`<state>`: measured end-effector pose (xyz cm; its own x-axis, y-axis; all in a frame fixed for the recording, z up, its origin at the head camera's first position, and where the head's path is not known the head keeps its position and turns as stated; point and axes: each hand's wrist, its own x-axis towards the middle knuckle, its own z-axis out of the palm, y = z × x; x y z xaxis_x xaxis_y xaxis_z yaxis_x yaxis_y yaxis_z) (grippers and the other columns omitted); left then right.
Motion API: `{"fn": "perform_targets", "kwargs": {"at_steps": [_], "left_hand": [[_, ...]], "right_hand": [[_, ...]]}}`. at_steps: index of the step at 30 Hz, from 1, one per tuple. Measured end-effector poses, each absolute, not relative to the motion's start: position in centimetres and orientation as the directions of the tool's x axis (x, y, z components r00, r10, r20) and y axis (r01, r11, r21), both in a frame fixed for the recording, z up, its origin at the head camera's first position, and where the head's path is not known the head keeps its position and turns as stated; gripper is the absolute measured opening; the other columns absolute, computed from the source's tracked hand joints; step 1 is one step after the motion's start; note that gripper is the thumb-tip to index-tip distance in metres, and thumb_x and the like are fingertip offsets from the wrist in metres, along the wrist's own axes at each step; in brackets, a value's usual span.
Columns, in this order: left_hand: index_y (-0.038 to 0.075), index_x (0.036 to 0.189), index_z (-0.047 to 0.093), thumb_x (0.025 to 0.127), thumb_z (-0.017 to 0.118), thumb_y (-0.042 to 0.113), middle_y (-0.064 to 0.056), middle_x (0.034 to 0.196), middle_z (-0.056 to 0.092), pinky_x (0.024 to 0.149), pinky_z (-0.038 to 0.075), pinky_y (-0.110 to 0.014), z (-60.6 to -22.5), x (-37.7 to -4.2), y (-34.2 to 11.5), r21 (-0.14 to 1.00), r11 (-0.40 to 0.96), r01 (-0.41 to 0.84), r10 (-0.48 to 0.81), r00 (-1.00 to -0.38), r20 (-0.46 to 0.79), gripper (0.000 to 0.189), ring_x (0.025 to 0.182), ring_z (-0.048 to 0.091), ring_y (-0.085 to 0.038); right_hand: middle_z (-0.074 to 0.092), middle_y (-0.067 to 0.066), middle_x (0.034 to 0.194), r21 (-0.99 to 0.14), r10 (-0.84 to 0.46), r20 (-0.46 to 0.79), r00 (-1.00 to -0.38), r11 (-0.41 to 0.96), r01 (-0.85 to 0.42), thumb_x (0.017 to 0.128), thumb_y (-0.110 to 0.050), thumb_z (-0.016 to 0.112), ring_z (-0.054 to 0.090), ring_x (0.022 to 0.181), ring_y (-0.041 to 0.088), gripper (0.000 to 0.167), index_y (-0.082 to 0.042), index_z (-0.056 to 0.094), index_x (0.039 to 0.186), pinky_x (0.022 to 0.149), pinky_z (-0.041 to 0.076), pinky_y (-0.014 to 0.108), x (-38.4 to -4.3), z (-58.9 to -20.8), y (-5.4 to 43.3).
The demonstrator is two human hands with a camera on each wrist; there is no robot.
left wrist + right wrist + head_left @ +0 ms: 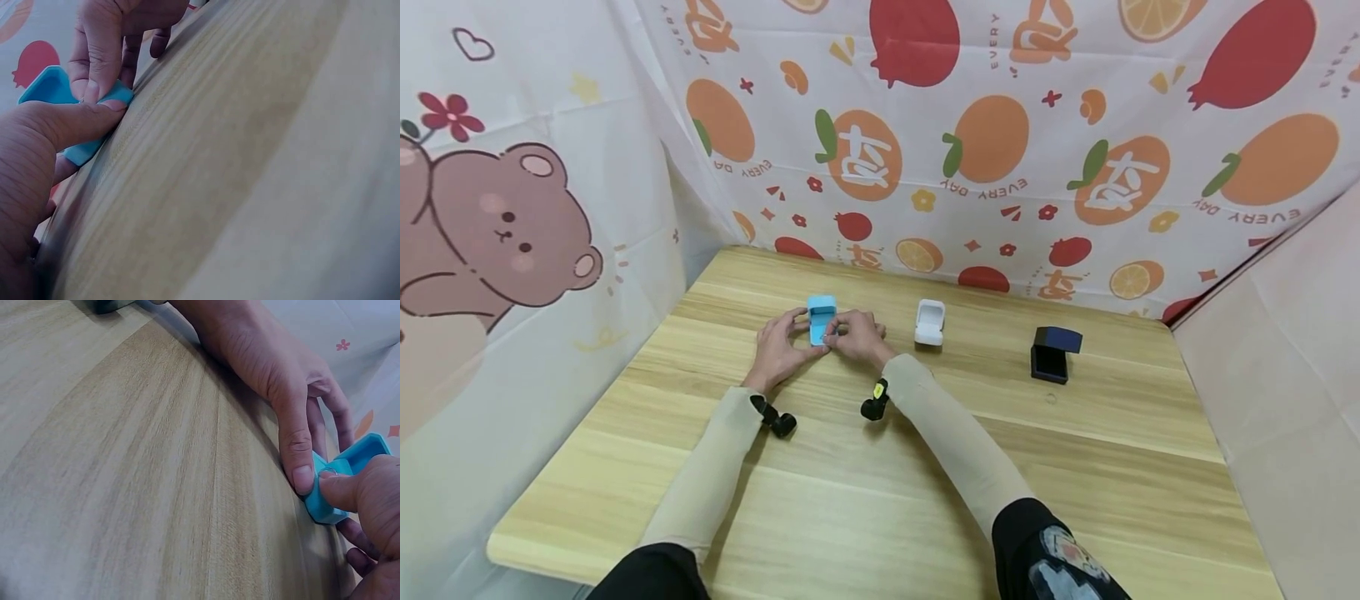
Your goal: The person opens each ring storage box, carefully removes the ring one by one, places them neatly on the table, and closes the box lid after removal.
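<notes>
A small light blue ring box (822, 310) stands with its lid up on the table. My left hand (777, 350) holds the box, thumb against its front and fingers at its far side. Over the box's cushion, my right hand (856, 335) pinches a thin silvery ring (329, 470) between thumb and forefinger. The ring is at the cushion; how deep it sits cannot be told, as the fingertips hide part of it. In the left wrist view the right hand's fingertips meet close to the left thumb.
An open white ring box (929, 321) stands right of the hands. Farther right is an open dark blue and black box (1051, 357), with a thin ring (1051, 398) lying in front of it. Patterned cloth (985, 142) hangs behind the wooden table (850, 500).
</notes>
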<state>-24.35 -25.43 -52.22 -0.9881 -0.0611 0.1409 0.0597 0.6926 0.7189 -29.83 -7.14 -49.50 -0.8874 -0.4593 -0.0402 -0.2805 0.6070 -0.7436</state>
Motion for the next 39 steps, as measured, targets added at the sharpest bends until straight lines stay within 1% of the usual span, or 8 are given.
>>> {"fn": "perform_targets", "kwargs": {"at_steps": [13, 23, 32, 39], "left_hand": [[0.014, 0.154, 0.038, 0.081, 0.086, 0.038, -0.014, 0.137, 0.067, 0.117, 0.015, -0.060, -52.07, -24.31, -25.31, 0.742, 0.668, 0.059, -0.071, -0.987, 0.142, 0.090, 0.141, 0.036, -0.042], [0.020, 0.158, 0.033, 0.081, 0.086, 0.037, -0.014, 0.136, 0.068, 0.113, 0.018, -0.059, -51.75, -24.12, -25.20, 0.741, 0.668, 0.074, -0.052, -0.988, 0.146, 0.095, 0.139, 0.041, -0.040], [0.020, 0.158, 0.032, 0.081, 0.086, 0.036, -0.014, 0.136, 0.068, 0.114, 0.018, -0.058, -51.71, -24.23, -25.27, 0.735, 0.676, 0.061, -0.054, -0.990, 0.132, 0.096, 0.140, 0.040, -0.039], [0.020, 0.158, 0.033, 0.080, 0.087, 0.037, -0.015, 0.136, 0.067, 0.113, 0.019, -0.059, -51.96, -24.31, -25.39, 0.732, 0.676, 0.081, -0.048, -0.987, 0.154, 0.096, 0.138, 0.042, -0.039]], "right_hand": [[0.068, -0.006, 0.127, -0.743, -0.468, -0.040, -0.883, 0.605, -0.287, 0.093, -0.029, 0.074, 0.044, 0.129, 0.030, 0.011, -0.021, 0.072, 0.086, 0.103, 0.024, 0.056, -29.98, -49.56, -6.92], [0.071, -0.006, 0.122, -0.743, -0.476, -0.035, -0.879, 0.600, -0.295, 0.093, -0.029, 0.075, 0.046, 0.130, 0.030, 0.011, -0.021, 0.072, 0.086, 0.102, 0.026, 0.055, -30.05, -49.54, -6.76], [0.072, -0.008, 0.120, -0.749, -0.485, -0.037, -0.874, 0.592, -0.297, 0.092, -0.029, 0.076, 0.047, 0.132, 0.031, 0.012, -0.022, 0.072, 0.084, 0.103, 0.026, 0.056, -30.19, -49.63, -6.65], [0.072, -0.008, 0.120, -0.738, -0.484, -0.033, -0.875, 0.602, -0.305, 0.092, -0.030, 0.076, 0.050, 0.130, 0.029, 0.011, -0.022, 0.073, 0.085, 0.103, 0.027, 0.055, -30.12, -49.58, -6.68]]}}
